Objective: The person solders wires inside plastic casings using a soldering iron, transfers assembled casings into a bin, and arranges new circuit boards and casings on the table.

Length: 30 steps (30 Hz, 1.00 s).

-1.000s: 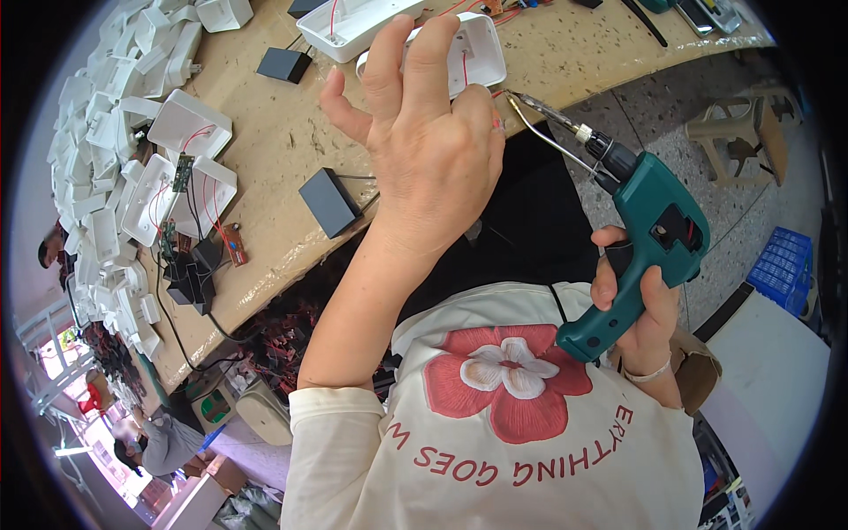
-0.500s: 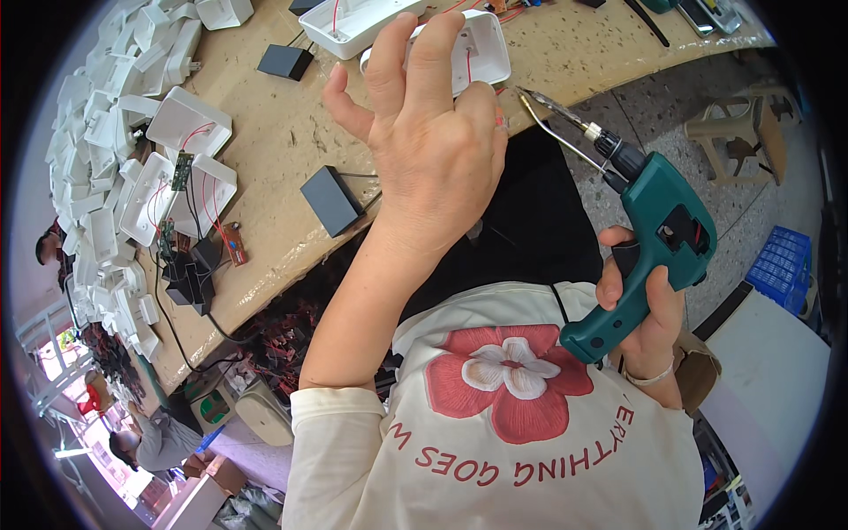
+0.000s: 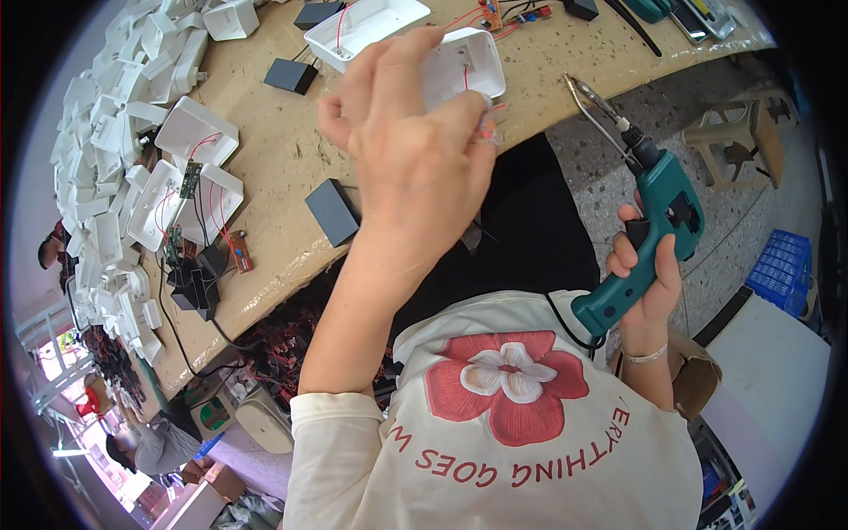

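Note:
My right hand (image 3: 652,287) is wrapped round the grip of a green soldering gun (image 3: 670,199), fingers near its black trigger. Its metal tip and thin feed tube point up and left, off the table edge. My left hand (image 3: 411,159), partly smeared by motion, is over the table. Its thumb and forefinger are pinched at a small whitish-pink spot I cannot make out; the other fingers reach over a white plastic housing (image 3: 481,57). A short red wire rises inside this housing, which the hand partly covers. A second white housing (image 3: 367,26) with a red wire lies behind it.
White housings (image 3: 97,190) are heaped along the left. Nearer, opened housings (image 3: 196,128) trail wires to circuit boards (image 3: 237,252). Black boxes (image 3: 333,212) lie on the tan table (image 3: 274,159). A stool (image 3: 738,141) and blue crate (image 3: 779,269) stand right. Another person (image 3: 159,446) is far left.
My left hand has shifted slightly left and down, its fingers drawing in and uncovering more of the nearer housing. The soldering gun's tip has swung up and right in my right hand.

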Available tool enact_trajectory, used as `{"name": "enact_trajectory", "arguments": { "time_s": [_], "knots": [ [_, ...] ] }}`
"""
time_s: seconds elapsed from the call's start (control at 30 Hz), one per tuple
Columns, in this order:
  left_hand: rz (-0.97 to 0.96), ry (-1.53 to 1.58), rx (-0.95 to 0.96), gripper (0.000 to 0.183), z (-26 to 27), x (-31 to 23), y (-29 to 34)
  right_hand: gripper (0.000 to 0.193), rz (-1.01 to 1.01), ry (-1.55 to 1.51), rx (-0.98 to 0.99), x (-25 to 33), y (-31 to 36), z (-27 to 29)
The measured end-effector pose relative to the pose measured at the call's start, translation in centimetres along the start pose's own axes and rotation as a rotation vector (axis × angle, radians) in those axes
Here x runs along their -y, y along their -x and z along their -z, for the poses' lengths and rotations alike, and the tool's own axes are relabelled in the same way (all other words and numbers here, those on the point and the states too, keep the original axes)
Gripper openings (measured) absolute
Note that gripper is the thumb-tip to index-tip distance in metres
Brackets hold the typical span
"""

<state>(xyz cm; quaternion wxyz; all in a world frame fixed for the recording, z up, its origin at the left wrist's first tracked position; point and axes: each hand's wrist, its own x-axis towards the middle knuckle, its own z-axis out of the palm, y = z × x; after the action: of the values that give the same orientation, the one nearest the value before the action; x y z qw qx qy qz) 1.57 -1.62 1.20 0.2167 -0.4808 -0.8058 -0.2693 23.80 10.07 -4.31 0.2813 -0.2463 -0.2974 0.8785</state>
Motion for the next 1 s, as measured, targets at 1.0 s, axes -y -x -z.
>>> {"name": "enact_trajectory", "arguments": {
  "time_s": [1.0],
  "knots": [
    [0.053,0.074,-0.229,0.012,-2.8,1.5,-0.5,0.065,0.179,0.423,0.300,0.7,0.5,-1.2]
  ]
}}
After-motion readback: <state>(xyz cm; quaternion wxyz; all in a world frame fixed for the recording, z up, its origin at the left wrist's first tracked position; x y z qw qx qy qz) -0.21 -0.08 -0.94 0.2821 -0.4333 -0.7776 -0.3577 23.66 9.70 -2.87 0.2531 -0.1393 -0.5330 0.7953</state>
